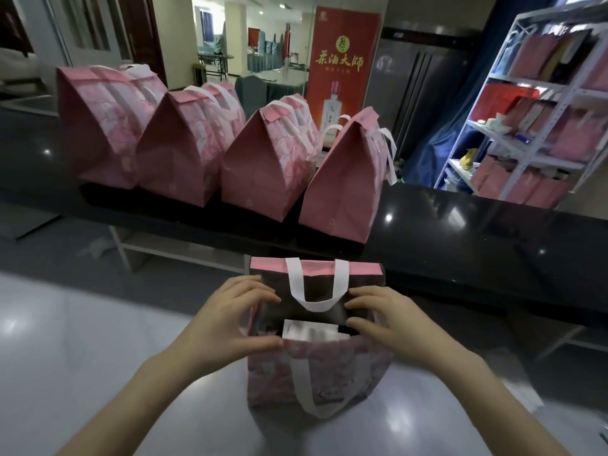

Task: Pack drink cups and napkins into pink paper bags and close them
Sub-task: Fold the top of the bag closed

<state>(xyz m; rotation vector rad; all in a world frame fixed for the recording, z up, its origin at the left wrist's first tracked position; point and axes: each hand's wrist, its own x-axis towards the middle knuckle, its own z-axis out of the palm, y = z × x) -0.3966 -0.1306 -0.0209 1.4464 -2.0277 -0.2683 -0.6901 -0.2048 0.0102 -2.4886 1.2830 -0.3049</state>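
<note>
Now the open pink paper bag (316,373) stands upright on the pale surface (98,340), just in front of the person. The left hand (227,320) has its grip curled round the left edge of the mouth, and the right hand (391,320) pinches the right edge. Inside lies 1 white item (309,330), too blurred to tell napkin from cup lid.

The bag is probably light, with thin walls that crease easily and buckle if squeezed. It is best taken by the top rim on both sides, so the far pink flap (316,268) can fold over. Its 2 white handles (317,287) look soft and floppy.

Behind, 4 closed bags (260,166) stand in a row on the dark counter (460,232). That makes 5 bags, with 1 left to shut.
</note>
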